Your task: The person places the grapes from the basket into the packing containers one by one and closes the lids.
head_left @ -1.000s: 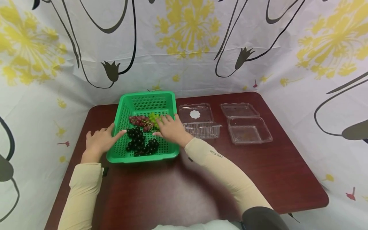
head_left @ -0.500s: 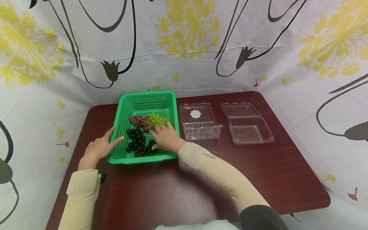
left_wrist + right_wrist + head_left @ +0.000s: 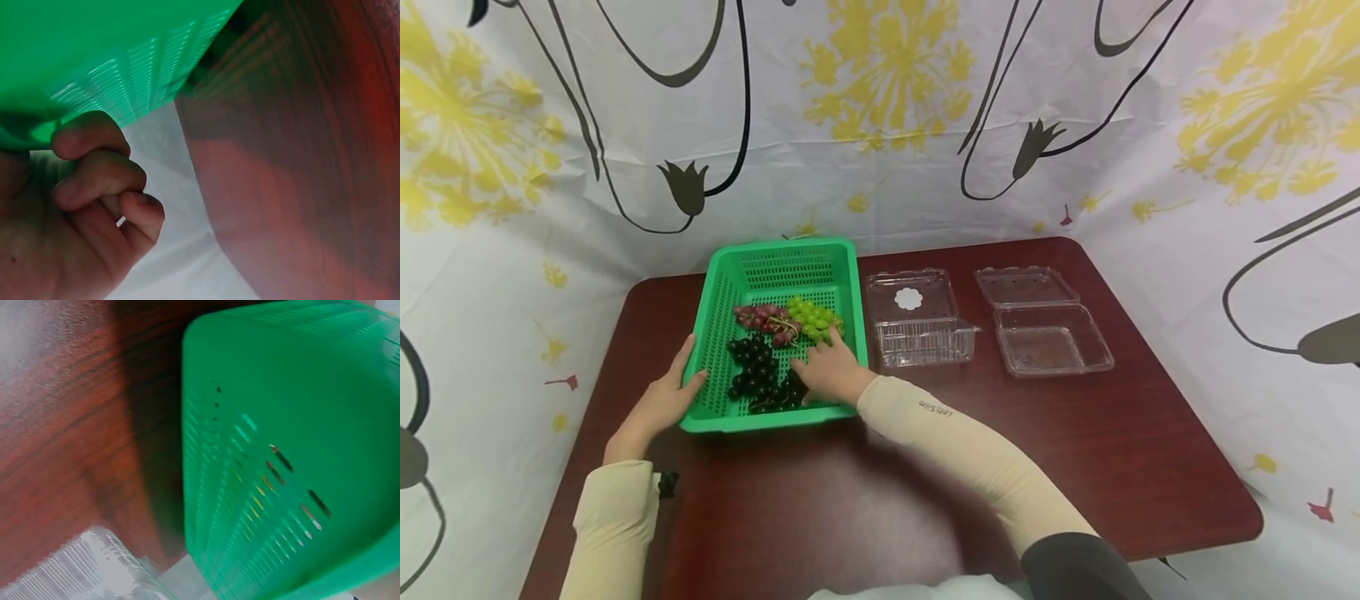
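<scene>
In the head view, a green plastic basket (image 3: 775, 423) with slotted walls holds several grape bunches. Red grapes (image 3: 760, 317) and green grapes (image 3: 808, 315) lie toward its far side, and black grapes (image 3: 752, 367) nearer the front. My left hand (image 3: 662, 404) grips the basket's left rim, thumb on the inner side; the left wrist view shows its fingers curled below the rim. My right hand (image 3: 829, 372) reaches over the front right with fingers spread, covering part of the black grapes, one finger near the green grapes. In the right wrist view only the basket's outer wall shows.
Right of the basket stands a clear plastic clamshell box (image 3: 925, 342) with its lid raised and a white sticker on it. A second open clamshell box (image 3: 1052, 342) sits farther right on the dark red table (image 3: 1112, 467). A patterned cloth (image 3: 895, 208) hangs behind.
My right hand has moved from beside the green grapes toward the front, down to the black grapes. My left hand has shifted slightly down along the rim, and its thumb has drawn in.
</scene>
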Action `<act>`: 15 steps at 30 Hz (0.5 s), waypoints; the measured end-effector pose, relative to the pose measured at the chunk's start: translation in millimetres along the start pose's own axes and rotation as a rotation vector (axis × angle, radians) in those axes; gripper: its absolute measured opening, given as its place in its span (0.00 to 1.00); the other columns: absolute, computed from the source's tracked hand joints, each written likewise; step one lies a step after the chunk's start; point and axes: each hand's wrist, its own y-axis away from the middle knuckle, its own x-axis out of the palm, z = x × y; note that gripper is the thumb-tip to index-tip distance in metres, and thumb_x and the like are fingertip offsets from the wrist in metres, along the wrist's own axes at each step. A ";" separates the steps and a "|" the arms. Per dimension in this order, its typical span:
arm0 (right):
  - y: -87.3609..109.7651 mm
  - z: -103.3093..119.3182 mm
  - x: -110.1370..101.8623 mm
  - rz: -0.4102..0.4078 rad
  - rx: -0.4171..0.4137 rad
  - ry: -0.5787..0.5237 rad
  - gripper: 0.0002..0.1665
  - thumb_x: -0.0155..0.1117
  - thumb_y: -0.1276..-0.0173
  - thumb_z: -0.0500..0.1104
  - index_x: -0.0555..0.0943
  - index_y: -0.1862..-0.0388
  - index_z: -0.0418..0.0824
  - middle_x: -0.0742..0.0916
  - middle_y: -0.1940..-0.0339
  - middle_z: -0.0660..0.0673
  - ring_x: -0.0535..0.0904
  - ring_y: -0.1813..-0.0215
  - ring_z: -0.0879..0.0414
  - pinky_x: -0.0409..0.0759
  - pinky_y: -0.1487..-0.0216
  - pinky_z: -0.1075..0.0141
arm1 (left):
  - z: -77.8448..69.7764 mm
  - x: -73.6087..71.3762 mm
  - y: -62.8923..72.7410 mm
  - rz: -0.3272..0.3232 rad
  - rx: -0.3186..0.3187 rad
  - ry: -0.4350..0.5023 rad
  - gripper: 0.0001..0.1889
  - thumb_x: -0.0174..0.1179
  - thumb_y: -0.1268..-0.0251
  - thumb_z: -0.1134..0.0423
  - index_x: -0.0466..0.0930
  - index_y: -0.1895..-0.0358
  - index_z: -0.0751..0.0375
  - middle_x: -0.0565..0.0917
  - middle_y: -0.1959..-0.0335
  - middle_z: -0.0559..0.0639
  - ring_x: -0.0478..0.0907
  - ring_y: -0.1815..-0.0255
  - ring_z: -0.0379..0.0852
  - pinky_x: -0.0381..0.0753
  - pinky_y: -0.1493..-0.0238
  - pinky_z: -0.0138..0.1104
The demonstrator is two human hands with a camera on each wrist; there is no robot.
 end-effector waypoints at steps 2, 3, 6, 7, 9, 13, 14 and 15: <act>-1.0 0.7 3.4 0.009 -0.005 -0.018 0.48 0.54 0.38 0.72 0.56 0.24 0.55 0.73 0.29 0.47 0.68 0.29 0.50 0.45 0.24 0.42 | 1.0 1.5 0.2 0.000 -0.008 0.034 0.37 0.34 0.23 0.43 0.19 0.25 0.41 0.73 0.75 0.56 0.73 0.80 0.47 0.71 0.66 0.43; -1.4 0.7 5.1 0.009 -0.008 -0.026 0.47 0.55 0.38 0.71 0.56 0.24 0.56 0.74 0.30 0.47 0.68 0.29 0.50 0.44 0.24 0.41 | 1.7 2.1 -0.1 0.001 -0.011 0.053 0.37 0.34 0.23 0.43 0.19 0.25 0.40 0.73 0.76 0.56 0.72 0.81 0.47 0.71 0.68 0.42; -2.8 0.3 9.1 0.003 -0.019 -0.044 0.47 0.56 0.38 0.70 0.56 0.24 0.56 0.74 0.30 0.46 0.69 0.30 0.49 0.44 0.24 0.40 | 3.6 2.9 -0.8 -0.006 -0.007 0.087 0.36 0.34 0.22 0.44 0.18 0.26 0.38 0.73 0.73 0.57 0.71 0.83 0.47 0.70 0.68 0.40; -3.0 0.2 9.8 0.002 -0.022 -0.047 0.47 0.56 0.37 0.70 0.56 0.23 0.56 0.74 0.30 0.46 0.69 0.30 0.49 0.44 0.24 0.40 | 4.0 3.0 -0.8 -0.009 -0.004 0.098 0.36 0.34 0.22 0.45 0.18 0.26 0.37 0.73 0.73 0.58 0.71 0.83 0.47 0.69 0.69 0.40; -4.2 -0.2 11.3 -0.004 -0.024 -0.048 0.48 0.57 0.38 0.70 0.55 0.23 0.57 0.74 0.30 0.46 0.69 0.30 0.49 0.44 0.24 0.40 | 4.0 3.5 -0.8 -0.018 0.005 0.114 0.36 0.35 0.22 0.46 0.19 0.26 0.37 0.73 0.71 0.59 0.71 0.83 0.47 0.69 0.69 0.39; -6.9 0.5 14.6 -0.012 -0.034 -0.058 0.50 0.59 0.38 0.68 0.52 0.22 0.59 0.73 0.29 0.46 0.69 0.29 0.49 0.45 0.25 0.39 | 2.8 4.7 -1.0 -0.037 0.012 0.141 0.36 0.36 0.22 0.47 0.21 0.25 0.38 0.73 0.73 0.58 0.71 0.83 0.46 0.69 0.72 0.39; -7.9 0.9 16.2 -0.015 -0.038 -0.061 0.50 0.59 0.38 0.68 0.51 0.22 0.59 0.73 0.30 0.46 0.69 0.29 0.49 0.45 0.25 0.38 | 2.7 5.3 -1.2 -0.040 0.013 0.146 0.36 0.36 0.22 0.48 0.21 0.25 0.38 0.72 0.73 0.58 0.71 0.83 0.46 0.69 0.72 0.39; -8.7 1.4 17.7 -0.014 -0.040 -0.066 0.51 0.60 0.39 0.67 0.51 0.22 0.59 0.73 0.29 0.46 0.69 0.29 0.49 0.45 0.25 0.38 | 2.9 5.7 -1.5 -0.043 0.013 0.147 0.36 0.37 0.22 0.48 0.21 0.25 0.38 0.72 0.74 0.57 0.70 0.83 0.46 0.69 0.73 0.39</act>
